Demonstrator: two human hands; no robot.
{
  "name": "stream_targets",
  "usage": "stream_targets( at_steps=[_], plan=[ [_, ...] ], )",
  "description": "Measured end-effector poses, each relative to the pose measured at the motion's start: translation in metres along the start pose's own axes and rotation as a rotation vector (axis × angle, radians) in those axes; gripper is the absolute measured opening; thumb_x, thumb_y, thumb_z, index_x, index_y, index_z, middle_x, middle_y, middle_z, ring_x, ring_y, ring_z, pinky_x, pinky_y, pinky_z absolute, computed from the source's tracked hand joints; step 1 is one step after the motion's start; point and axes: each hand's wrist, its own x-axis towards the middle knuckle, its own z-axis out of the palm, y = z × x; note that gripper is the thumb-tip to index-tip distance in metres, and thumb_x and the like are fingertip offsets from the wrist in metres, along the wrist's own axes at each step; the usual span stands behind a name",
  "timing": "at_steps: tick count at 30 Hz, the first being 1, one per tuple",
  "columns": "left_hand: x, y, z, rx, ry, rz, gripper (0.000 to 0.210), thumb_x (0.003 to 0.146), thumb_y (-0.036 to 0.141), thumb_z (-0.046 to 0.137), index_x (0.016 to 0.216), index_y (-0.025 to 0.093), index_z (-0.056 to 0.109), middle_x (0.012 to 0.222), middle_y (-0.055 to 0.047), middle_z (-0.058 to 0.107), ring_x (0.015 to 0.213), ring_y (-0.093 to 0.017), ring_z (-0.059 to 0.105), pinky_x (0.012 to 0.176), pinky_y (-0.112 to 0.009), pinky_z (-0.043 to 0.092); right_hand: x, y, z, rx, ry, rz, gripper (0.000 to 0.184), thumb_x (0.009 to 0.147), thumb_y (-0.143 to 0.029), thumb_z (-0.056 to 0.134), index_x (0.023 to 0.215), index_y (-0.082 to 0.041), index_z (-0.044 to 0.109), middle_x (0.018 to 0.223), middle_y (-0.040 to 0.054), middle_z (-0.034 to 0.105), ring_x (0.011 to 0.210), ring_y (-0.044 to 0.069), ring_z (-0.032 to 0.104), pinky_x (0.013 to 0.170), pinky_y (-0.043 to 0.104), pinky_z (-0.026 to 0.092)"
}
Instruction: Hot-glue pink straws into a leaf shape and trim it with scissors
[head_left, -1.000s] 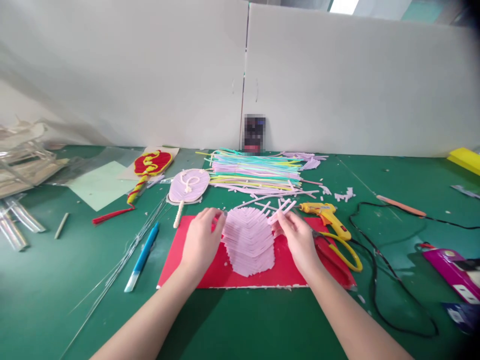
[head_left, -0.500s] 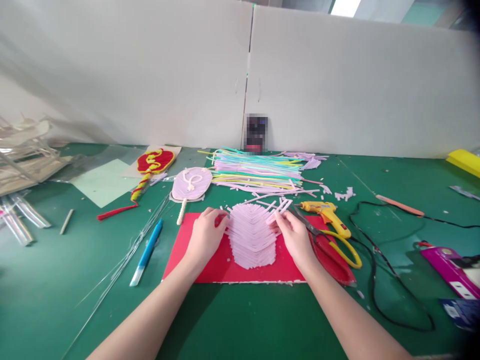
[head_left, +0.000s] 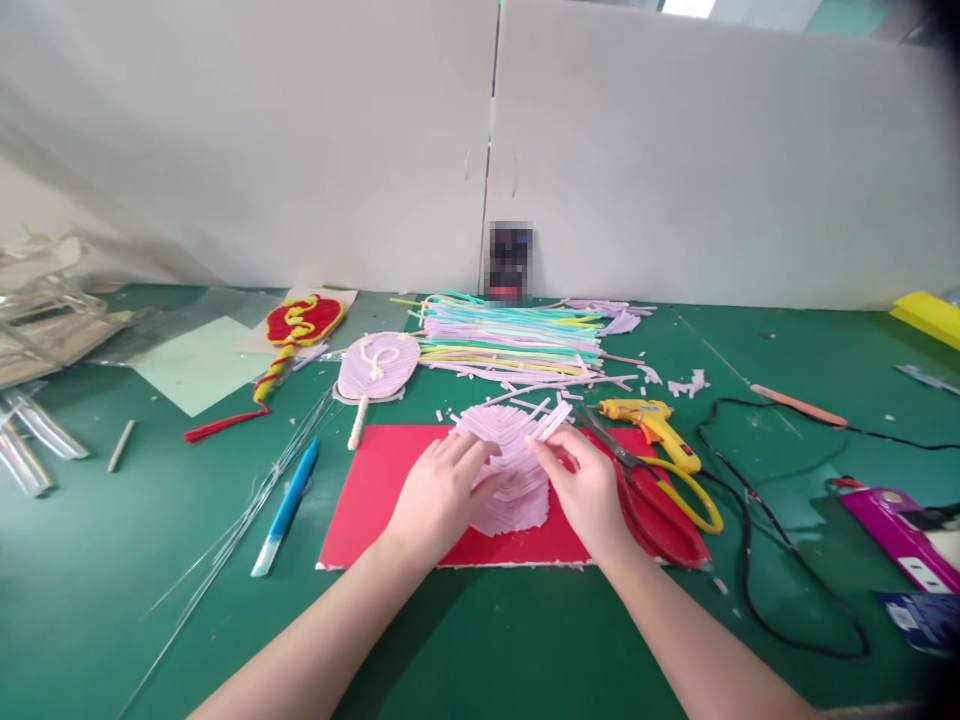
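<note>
A fan-shaped panel of lilac fuzzy strips, laid in a chevron pattern, lies on a red board. My left hand is over the left part of this panel, thumb and forefinger apart, with nothing visible between them. Its fingers cover some of the strips. At the panel's upper right, my right hand pinches a few short lilac chenille stems between thumb and forefinger. Scissors with one yellow and one red handle lie partly on the board, right beside that hand.
Pastel chenille stems are heaped behind the board. A yellow glue gun lies at right, near a black cable and purple power strip. Leftward are a finished lilac fan, a red fan, a blue pen and thin wires.
My left hand has moved right, from the panel's left edge to over its surface. The right hand keeps its pinch on the stems, shifted slightly left.
</note>
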Motion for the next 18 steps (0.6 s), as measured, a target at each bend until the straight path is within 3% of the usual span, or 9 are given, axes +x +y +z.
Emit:
stream_targets(
  at_steps=[3, 10, 14, 18],
  plan=[
    [-0.0025, 0.0059, 0.0026, 0.071, -0.006, 0.083, 0.018, 0.091, 0.035, 0.056, 0.098, 0.020, 0.060, 0.091, -0.005, 0.068, 0.084, -0.022, 0.063, 0.072, -0.032, 0.044, -0.0046, -0.0054, 0.0055, -0.100, -0.003, -0.138, 0.023, 0.085, -0.038, 0.061, 0.067, -0.025, 0.058, 0.073, 0.0036, 0.062, 0.073, 0.019, 0.059, 0.073, 0.033, 0.049],
    [-0.0031, 0.0043, 0.0008, 0.122, 0.036, 0.068, 0.020, 0.095, 0.023, 0.045, 0.082, 0.020, 0.060, 0.077, -0.004, 0.067, 0.072, -0.018, 0.060, 0.065, -0.029, 0.040, -0.0087, -0.0086, 0.0113, -0.083, -0.076, -0.172, 0.016, 0.086, -0.035, 0.062, 0.074, -0.025, 0.066, 0.080, 0.0036, 0.067, 0.080, 0.020, 0.064, 0.079, 0.033, 0.052],
    [-0.0024, 0.0066, 0.0006, -0.120, 0.084, -0.106, 0.011, 0.091, 0.021, 0.051, 0.085, 0.019, 0.061, 0.079, -0.002, 0.067, 0.073, -0.017, 0.061, 0.067, -0.027, 0.043, -0.0080, -0.0068, 0.0086, 0.064, -0.100, 0.026, 0.013, 0.084, -0.038, 0.064, 0.086, -0.025, 0.068, 0.090, 0.0036, 0.071, 0.088, 0.020, 0.067, 0.082, 0.032, 0.053],
    [0.0004, 0.0106, 0.0002, -0.444, 0.013, -0.302, 0.006, 0.085, 0.020, 0.057, 0.081, 0.021, 0.061, 0.080, 0.000, 0.068, 0.073, -0.015, 0.061, 0.068, -0.024, 0.045, -0.0058, -0.0054, 0.0073, 0.217, -0.094, 0.189, 0.025, 0.077, -0.043, 0.070, 0.092, -0.023, 0.068, 0.091, 0.0050, 0.072, 0.089, 0.021, 0.068, 0.079, 0.032, 0.056]
  ],
)
